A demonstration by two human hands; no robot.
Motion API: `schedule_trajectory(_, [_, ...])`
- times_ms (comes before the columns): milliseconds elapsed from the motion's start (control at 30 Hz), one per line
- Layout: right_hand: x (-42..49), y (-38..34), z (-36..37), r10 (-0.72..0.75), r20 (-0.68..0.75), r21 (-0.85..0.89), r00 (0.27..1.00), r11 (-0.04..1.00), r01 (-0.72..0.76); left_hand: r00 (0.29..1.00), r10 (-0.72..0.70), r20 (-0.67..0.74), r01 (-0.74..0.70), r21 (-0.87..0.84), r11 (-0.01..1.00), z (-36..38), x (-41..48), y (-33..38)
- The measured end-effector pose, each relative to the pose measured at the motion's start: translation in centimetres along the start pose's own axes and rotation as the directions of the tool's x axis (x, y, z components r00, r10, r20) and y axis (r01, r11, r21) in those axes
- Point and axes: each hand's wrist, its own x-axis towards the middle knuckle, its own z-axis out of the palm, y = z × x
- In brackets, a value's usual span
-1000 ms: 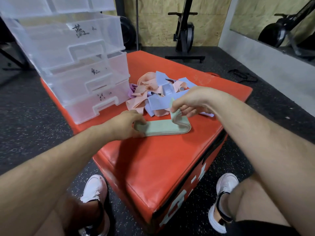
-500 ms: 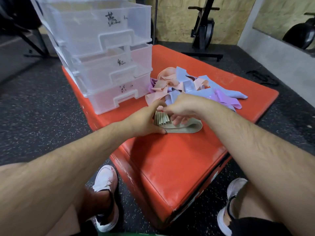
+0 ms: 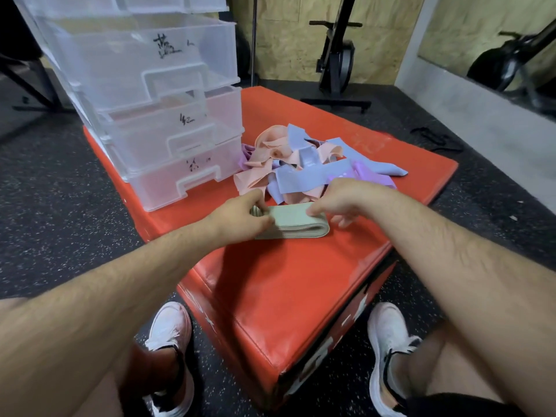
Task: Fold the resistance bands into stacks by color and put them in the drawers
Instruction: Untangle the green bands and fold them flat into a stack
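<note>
A folded stack of pale green resistance bands (image 3: 296, 225) lies flat on the red padded box (image 3: 285, 290). My left hand (image 3: 240, 216) pinches the stack's left end. My right hand (image 3: 346, 200) rests fingers-down on its top right edge, pressing it flat. Just behind lies a loose pile of peach, blue and purple bands (image 3: 304, 164). A clear plastic drawer unit (image 3: 156, 115) with handwritten labels stands on the box's far left; its drawers look closed.
The box sits on black speckled rubber flooring. My knees and white shoes (image 3: 171, 338) flank its near corner. Black exercise equipment (image 3: 337, 55) stands against the plywood wall behind, and a grey ledge runs along the right.
The green band's raised right end has been folded over onto the stack, which now lies short and flat. My right hand has shifted from lifting that end to pressing on top.
</note>
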Motion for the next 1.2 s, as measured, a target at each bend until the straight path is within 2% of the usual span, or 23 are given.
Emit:
schedule_trajectory(100, [0.0, 0.7, 1.2, 0.026, 0.008, 0.204, 1.0, 0.979, -0.027, 0.998, -0.054, 0.033, 0.057, -0.069, 0.996, -0.6, 0.3, 0.3])
schedule_trajectory(200, [-0.1, 1.1, 1.9, 0.033, -0.039, 0.244, 0.999, 0.97, -0.022, 0.991, -0.081, 0.107, 0.099, -0.182, 0.978, -1.1, 0.5, 0.2])
schedule_trajectory(267, [-0.1, 1.2, 2.0, 0.015, -0.049, 0.264, 0.999, 0.964, -0.001, 0.985, -0.073, 0.156, 0.102, -0.19, 0.976, -1.4, 0.6, 0.0])
schedule_trajectory(367, [-0.3, 1.5, 2.1, -0.119, -0.095, 0.227, 0.988, 0.964, 0.138, 0.987, -0.044, 0.155, 0.063, -0.119, 0.991, -2.0, 0.6, 0.3])
schedule_trajectory(500, [-0.5, 2.4, 1.7, -0.359, -0.109, 0.082, 0.927, 0.926, 0.369, 0.96, 0.089, 0.265, -0.033, -0.21, 0.977, -1.5, -0.2, 0.9])
schedule_trajectory(567, [-0.6, 3.2, 1.5, -0.425, -0.092, 0.078, 0.9, 0.898, 0.432, 0.938, 0.142, 0.317, -0.109, -0.117, 0.987, -0.9, -0.6, 0.6])
schedule_trajectory(667, [-0.7, 4.7, 1.7, -0.481, -0.071, 0.045, 0.874, 0.874, 0.484, 0.939, 0.247, 0.239, -0.285, 0.142, 0.948, -0.9, -0.4, -0.5])
schedule_trajectory(867, [-0.5, 7.0, 2.7, -0.547, -0.139, -0.007, 0.825, 0.834, 0.552, 0.86, 0.481, 0.171, -0.51, 0.227, 0.83, -0.3, -1.5, -1.6])
schedule_trajectory(967, [-0.7, 7.6, 3.2, -0.626, -0.162, -0.146, 0.763, 0.78, 0.609, 0.834, 0.531, 0.148, -0.55, 0.291, 0.783, 0.2, -2.1, -1.6])
schedule_trajectory(1100, [-0.3, 8.4, 3.7, -0.669, -0.217, -0.187, 0.711, 0.743, 0.642, 0.838, 0.516, 0.178, -0.544, 0.346, 0.765, 0.5, -2.1, -2.1])
schedule_trajectory(1200, [-0.1, 8.5, 3.8, -0.71, -0.188, -0.251, 0.679, 0.703, 0.665, 0.84, 0.495, 0.223, -0.543, 0.358, 0.76, 0.2, -1.8, -2.2])
